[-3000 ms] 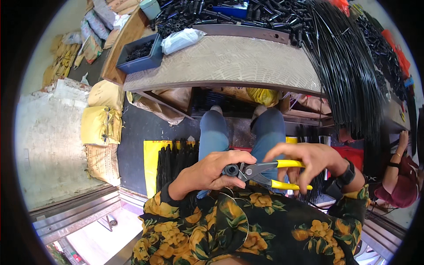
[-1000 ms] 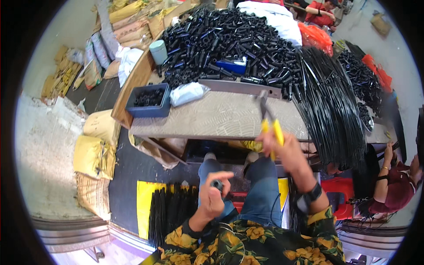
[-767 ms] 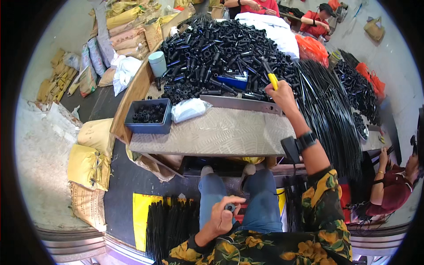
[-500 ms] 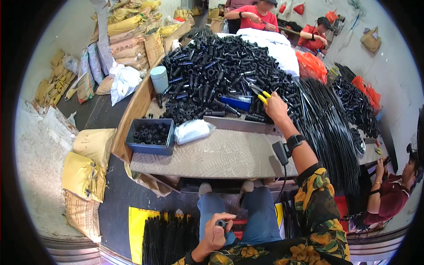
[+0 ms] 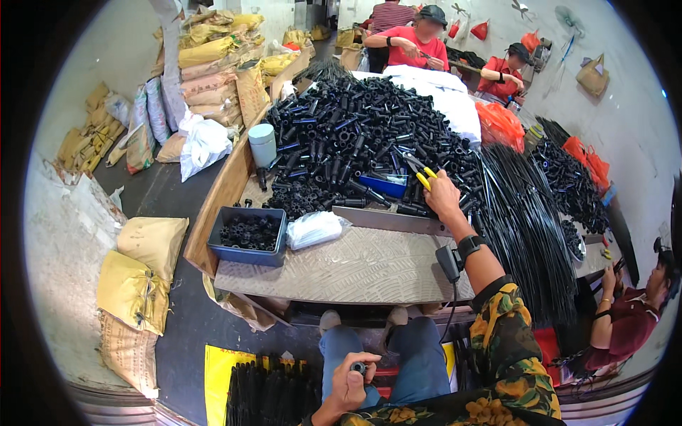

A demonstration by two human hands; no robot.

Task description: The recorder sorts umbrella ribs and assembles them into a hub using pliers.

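Note:
My right hand [image 5: 443, 195] reaches over the bench, closed around the yellow handles of a pair of pliers [image 5: 425, 177]. The jaws point up and left, in front of a large heap of black tubular plastic parts [image 5: 355, 121]. Just left of the pliers lies a small blue tray [image 5: 384, 186] with thin pieces in it. Low over my lap, my left hand [image 5: 348, 385] is closed on a black tubular part [image 5: 358, 368], seen end-on; the rest of it is hidden by the fingers.
A grey bin [image 5: 246, 236] of small black parts and a clear plastic bag [image 5: 317, 229] sit on the bench's near left. Long black rods [image 5: 524, 220] lie to the right. A metal strip [image 5: 391, 219] edges the heap. Co-workers sit behind and at far right.
The whole view has shifted slightly downward. My right hand with the pliers stays by the blue tray, and my left hand keeps the tubular part over my lap.

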